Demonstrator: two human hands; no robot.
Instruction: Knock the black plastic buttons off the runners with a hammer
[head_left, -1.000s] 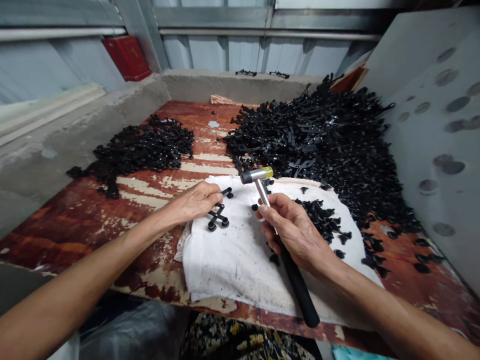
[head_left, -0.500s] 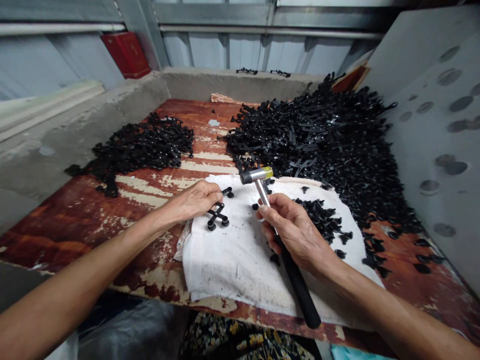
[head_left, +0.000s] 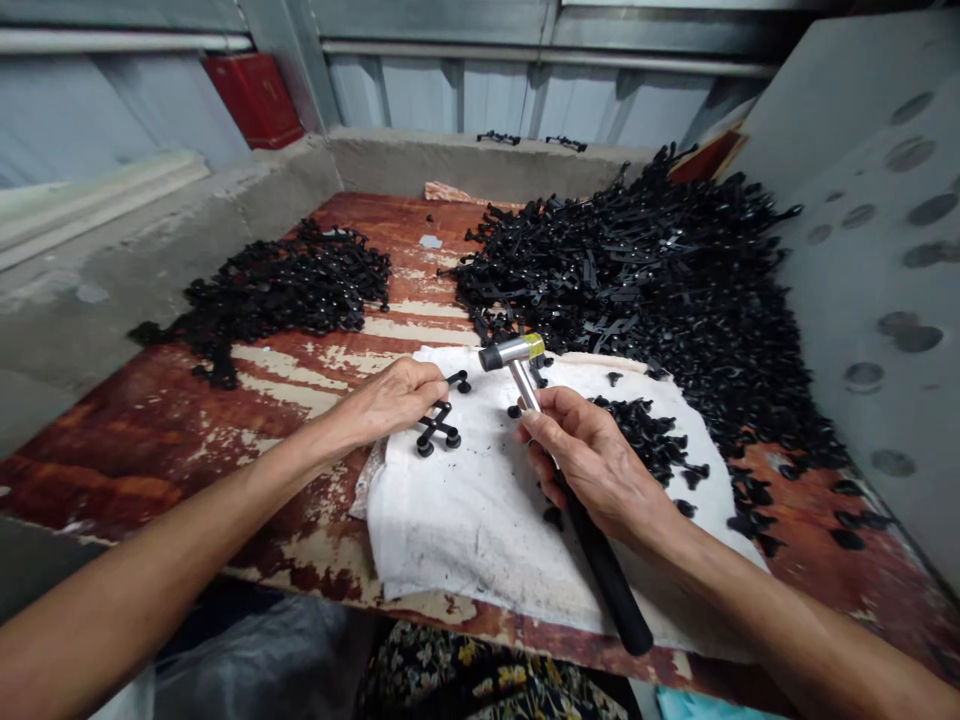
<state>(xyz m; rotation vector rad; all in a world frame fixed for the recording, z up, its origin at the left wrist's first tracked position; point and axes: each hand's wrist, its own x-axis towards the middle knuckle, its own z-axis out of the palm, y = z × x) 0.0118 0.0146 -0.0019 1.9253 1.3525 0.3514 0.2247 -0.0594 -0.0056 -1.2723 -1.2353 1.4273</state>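
**Mallet handle swung slightly rightward and view tipped slightly upward since the earlier frame.**
Right hand [head_left: 592, 462] closed around the black grip of a yellow-tipped mallet [head_left: 513, 350], head raised over a white cloth [head_left: 465, 530]. Left hand [head_left: 387, 402] with fingers curled down onto a black plastic cross-shaped part [head_left: 436, 431] on the cloth; heaped black parts [head_left: 637, 280] beyond, on a peeling red board [head_left: 142, 470].

My right hand [head_left: 596, 465] hides the middle of the hammer handle [head_left: 611, 580], while my left hand [head_left: 390, 400] covers one end of a black plastic piece [head_left: 436, 432]. My left forearm [head_left: 150, 590] and right forearm [head_left: 787, 620] run off the frame. Flowered cloth [head_left: 487, 675] is cut off below; single pieces in the big black heap [head_left: 622, 290] are too small to tell.
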